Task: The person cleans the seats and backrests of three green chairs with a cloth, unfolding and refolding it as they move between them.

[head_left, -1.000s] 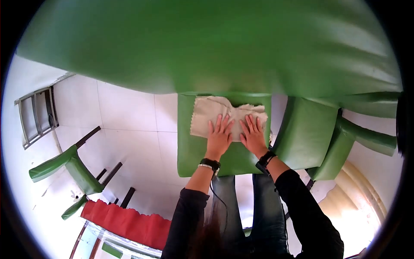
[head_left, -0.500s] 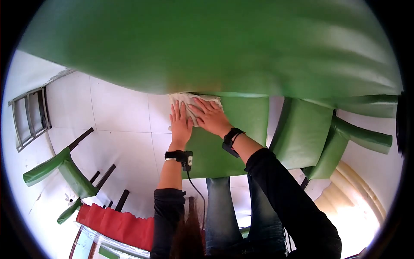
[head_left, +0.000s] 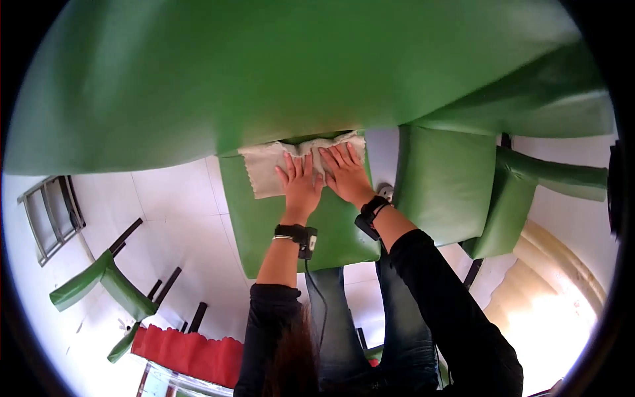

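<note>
A beige cloth [head_left: 264,173] with a scalloped edge lies on the green padded chair seat [head_left: 254,231], up against the foot of the tall green backrest [head_left: 284,73]. My left hand [head_left: 301,187] rests flat on the cloth, its fingers spread and pointing at the backrest. Beside it, my right hand [head_left: 347,173] presses on the cloth's right part, fingers also stretched out. Folds bunch up in the cloth around both sets of fingertips. Each wrist wears a black strap with a small device.
More green padded chairs [head_left: 446,185] stand close on the right. At left are a green chair with dark legs [head_left: 129,288], a metal rack [head_left: 53,218] and a red cloth cover [head_left: 188,354]. Pale tiles [head_left: 178,188] cover the floor. A cream curtain [head_left: 529,284] hangs at lower right.
Both hands have moved to the right across the seat with the cloth, which now spreads wider and shows more folds near the backrest. The view has shifted too.
</note>
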The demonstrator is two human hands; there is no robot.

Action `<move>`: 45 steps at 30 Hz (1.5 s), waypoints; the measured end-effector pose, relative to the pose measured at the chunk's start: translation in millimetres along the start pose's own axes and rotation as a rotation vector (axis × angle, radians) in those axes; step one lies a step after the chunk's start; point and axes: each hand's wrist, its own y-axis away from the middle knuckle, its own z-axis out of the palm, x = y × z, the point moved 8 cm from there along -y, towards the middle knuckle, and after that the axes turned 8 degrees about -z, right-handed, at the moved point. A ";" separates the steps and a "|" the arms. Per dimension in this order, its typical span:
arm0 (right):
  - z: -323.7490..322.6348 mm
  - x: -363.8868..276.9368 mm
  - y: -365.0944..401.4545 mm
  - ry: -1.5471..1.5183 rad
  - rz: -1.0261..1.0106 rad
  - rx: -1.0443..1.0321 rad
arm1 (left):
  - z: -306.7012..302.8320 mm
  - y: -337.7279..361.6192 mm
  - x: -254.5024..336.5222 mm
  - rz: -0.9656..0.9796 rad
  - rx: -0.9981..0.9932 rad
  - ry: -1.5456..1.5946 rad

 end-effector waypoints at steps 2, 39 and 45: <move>-3.1 10.2 19.4 -0.019 0.088 0.048 | 12.6 5.4 20.6 0.007 -0.033 -0.008; 75.4 -69.1 257.7 -0.271 0.642 -0.049 | 96.6 227.2 59.0 0.311 -0.351 -0.080; 64.2 -74.9 239.6 -0.276 0.467 -0.021 | 114.3 241.3 24.6 0.393 -0.397 -0.211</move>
